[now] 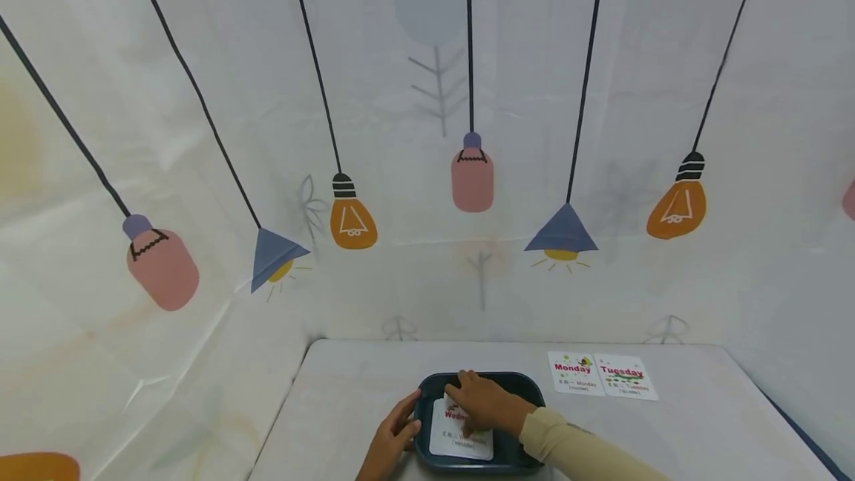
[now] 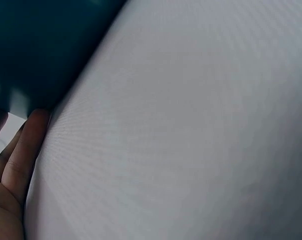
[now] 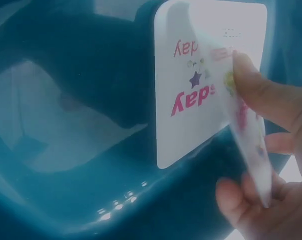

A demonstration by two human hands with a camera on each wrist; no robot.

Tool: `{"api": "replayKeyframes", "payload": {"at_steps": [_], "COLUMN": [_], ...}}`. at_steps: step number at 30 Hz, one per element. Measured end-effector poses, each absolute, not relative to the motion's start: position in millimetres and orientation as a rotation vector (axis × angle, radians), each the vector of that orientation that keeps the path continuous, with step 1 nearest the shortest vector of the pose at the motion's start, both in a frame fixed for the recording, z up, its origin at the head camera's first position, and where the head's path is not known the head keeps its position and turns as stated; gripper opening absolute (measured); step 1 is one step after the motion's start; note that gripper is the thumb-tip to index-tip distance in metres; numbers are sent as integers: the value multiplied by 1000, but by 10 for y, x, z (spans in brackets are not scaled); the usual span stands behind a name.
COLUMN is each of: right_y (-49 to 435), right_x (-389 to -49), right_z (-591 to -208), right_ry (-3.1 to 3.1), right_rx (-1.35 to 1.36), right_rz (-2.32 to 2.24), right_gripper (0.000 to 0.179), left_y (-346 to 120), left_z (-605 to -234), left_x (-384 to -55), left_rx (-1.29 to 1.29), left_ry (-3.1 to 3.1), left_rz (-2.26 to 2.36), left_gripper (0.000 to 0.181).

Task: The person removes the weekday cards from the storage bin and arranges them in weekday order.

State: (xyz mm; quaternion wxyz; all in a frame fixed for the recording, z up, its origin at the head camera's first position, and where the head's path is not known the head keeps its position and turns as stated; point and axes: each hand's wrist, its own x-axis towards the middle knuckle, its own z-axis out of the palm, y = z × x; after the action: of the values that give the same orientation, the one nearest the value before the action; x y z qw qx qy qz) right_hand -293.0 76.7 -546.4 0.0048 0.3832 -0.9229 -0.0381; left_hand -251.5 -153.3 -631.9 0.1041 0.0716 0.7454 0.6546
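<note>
A dark teal tray (image 1: 528, 384) stands on the white table, holding a small stack of day-of-the-week cards (image 1: 461, 445). My right hand (image 1: 486, 401) reaches over the tray and pinches the top card (image 3: 248, 145), thumb on its face and fingers behind. That card is tilted up, and another white card (image 3: 176, 135) with pink lettering ending in "day" lies beneath it. My left hand (image 1: 392, 436) is at the tray's left side. In the left wrist view its fairly straight fingers (image 2: 28, 150) touch the tray's outer wall (image 2: 30, 65).
A Monday card (image 1: 576, 383) and a Tuesday card (image 1: 626, 386) lie side by side on the table (image 1: 361, 370), right of the tray. Behind the table hangs a pale cloth (image 1: 414, 280) printed with lamps and bulbs.
</note>
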Motion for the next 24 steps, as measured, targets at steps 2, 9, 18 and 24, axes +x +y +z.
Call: {"api": "replayKeyframes", "payload": {"at_steps": [2, 9, 18, 24], "right_y": [780, 843, 956, 1106], "right_x": [-2933, -2969, -2944, -2951], "right_z": [-5443, -5458, -5385, -5389], "right_ry": [-2934, -2936, -2978, -2940], "right_rx": [1194, 1191, 1235, 1201], "right_rz": [-20, 104, 379, 924], "right_gripper": [60, 64, 59, 36], "left_y": [-1533, -1528, -1532, -1510], "left_z": [-6308, -6283, -6283, -6275], "left_x": [-2512, -2509, -2501, -2486], "left_rx": [201, 177, 155, 148], "left_ry": [2202, 2206, 2231, 2249], "left_rz": [1926, 1922, 1898, 1897], "left_gripper": [53, 53, 53, 53]}}
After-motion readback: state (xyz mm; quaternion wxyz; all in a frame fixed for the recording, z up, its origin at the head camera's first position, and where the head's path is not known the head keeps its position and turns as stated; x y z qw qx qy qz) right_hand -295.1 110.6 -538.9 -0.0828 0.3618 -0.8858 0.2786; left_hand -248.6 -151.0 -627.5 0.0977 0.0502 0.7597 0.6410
